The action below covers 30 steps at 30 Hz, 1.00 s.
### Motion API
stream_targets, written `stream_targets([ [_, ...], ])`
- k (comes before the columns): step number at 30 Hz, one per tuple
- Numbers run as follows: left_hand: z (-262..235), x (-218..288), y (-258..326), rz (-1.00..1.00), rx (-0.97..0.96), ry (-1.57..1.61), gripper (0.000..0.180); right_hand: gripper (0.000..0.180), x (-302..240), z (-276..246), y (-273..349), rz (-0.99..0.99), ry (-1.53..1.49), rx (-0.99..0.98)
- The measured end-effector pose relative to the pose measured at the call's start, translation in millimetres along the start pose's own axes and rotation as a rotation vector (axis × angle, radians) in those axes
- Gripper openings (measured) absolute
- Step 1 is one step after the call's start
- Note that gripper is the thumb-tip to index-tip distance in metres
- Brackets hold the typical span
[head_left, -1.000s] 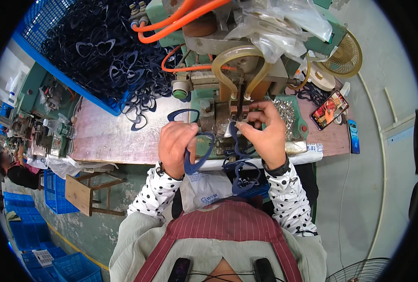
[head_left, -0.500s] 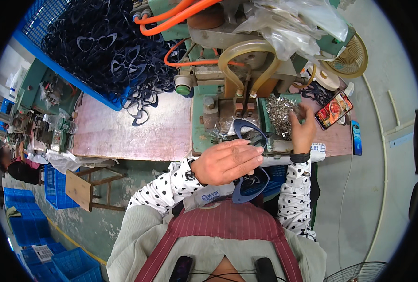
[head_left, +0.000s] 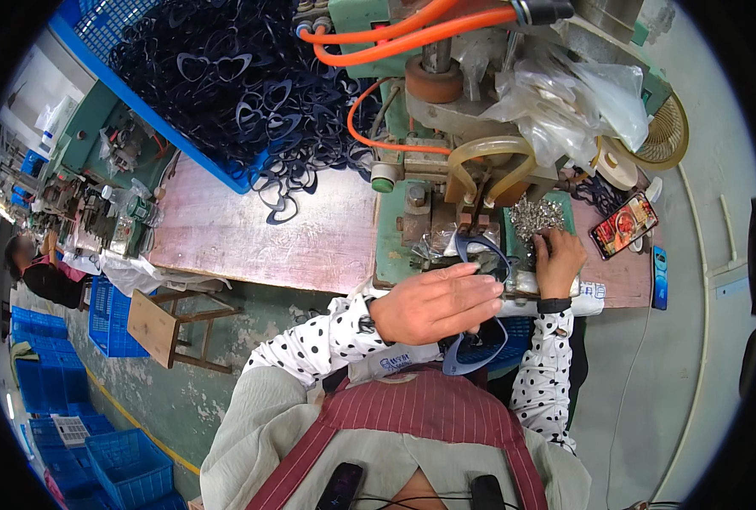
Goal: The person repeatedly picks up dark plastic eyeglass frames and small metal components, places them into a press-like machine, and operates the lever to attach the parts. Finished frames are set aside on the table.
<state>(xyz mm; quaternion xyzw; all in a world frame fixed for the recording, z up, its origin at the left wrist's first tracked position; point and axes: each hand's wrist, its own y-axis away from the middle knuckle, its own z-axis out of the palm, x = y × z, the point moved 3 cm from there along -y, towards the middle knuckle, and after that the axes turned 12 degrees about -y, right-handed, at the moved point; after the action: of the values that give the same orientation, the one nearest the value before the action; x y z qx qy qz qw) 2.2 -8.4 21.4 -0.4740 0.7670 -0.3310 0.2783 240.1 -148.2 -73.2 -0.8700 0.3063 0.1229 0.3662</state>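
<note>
The dark blue cat-eye eyeglass frame [head_left: 454,364] is located in front of the green pneumatic bench machine [head_left: 392,242], under the left hand [head_left: 436,304]. The left fingers, extended side by side, cross the middle of the frame and grasp it. The long axis of the frame runs from the machine side toward the wearer's body; the far rim projects past the fingers, and the near rim hangs beside the maroon apron [head_left: 412,404].

Governing relation: the frame lies to the left of the right hand [head_left: 562,262]. The left hand is the nearer one, being in contact; the far rim is the part closest to the right fingers and is apart from them. The right fingers are bent downward at the near edge of a heap of small silver metal pieces [head_left: 537,218] in a green tray [head_left: 566,206]. Whether they pinch a piece cannot be determined.

Outward, the surface [head_left: 267,242] extends left to a blue plastic basket [head_left: 161,127] of similar frames. A smartphone [head_left: 624,225] lies right of the tray.

Hidden areas: the left thumb and the frame's bridge are covered by the left hand. The dark shapes behind the near rim cannot be separated. Clear plastic bags [head_left: 565,98] obscure part of the machine.
</note>
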Motion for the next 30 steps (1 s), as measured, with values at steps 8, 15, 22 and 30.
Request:
stream_targets([
  [8,44,-182,151,-0.891,-0.192,-0.739,0.019,0.009,4,-21,11,0.076,-0.242,0.223],
  [15,116,-314,316,-0.887,-1.073,-0.648,0.026,0.005,6,-10,4,0.117,-0.175,0.281],
  [22,33,-169,214,-0.818,-0.570,-0.576,0.024,0.007,1,-16,7,0.160,-0.201,0.270],
  [30,20,-129,194,-1.085,-0.620,-0.968,0.053,0.007,-26,-16,-7,0.197,-0.403,0.253],
])
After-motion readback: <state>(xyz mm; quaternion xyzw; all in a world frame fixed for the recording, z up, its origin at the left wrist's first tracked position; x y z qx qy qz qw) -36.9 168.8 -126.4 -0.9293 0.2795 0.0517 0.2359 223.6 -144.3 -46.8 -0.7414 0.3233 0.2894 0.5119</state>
